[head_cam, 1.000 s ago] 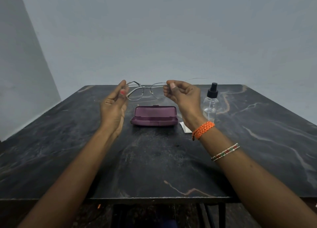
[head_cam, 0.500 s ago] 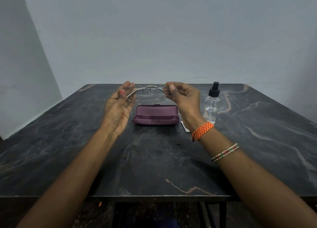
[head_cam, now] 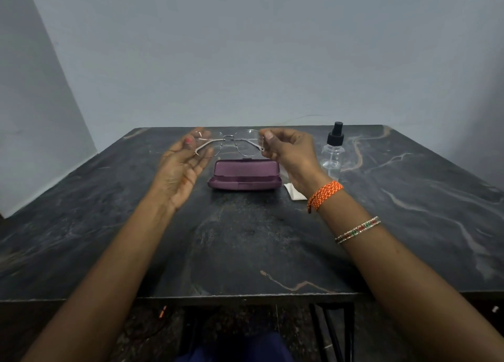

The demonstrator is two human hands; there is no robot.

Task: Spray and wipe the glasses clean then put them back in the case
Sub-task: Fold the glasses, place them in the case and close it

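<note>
Thin metal-framed glasses (head_cam: 232, 143) hang in the air just above the purple case (head_cam: 244, 175), which lies open on the dark marble table (head_cam: 245, 241). My right hand (head_cam: 290, 150) pinches the frame's right end at the hinge. My left hand (head_cam: 180, 168) is blurred, palm turned inward with fingers mostly straight, and touches the pale left temple, which angles inward across the lenses. A clear spray bottle (head_cam: 333, 153) with a black nozzle stands right of the case. A white cloth (head_cam: 296, 194) lies beside the case, partly hidden by my right wrist.
A grey wall runs behind the table's far edge, and another wall closes in on the left. The table's front edge is near my body, with metal legs below it. Orange and beaded bracelets circle my right wrist.
The left temple has swung inward toward the lenses as my left hand moved right and loosened its hold. The glasses turned to face me more squarely. My right hand kept its pinch.
</note>
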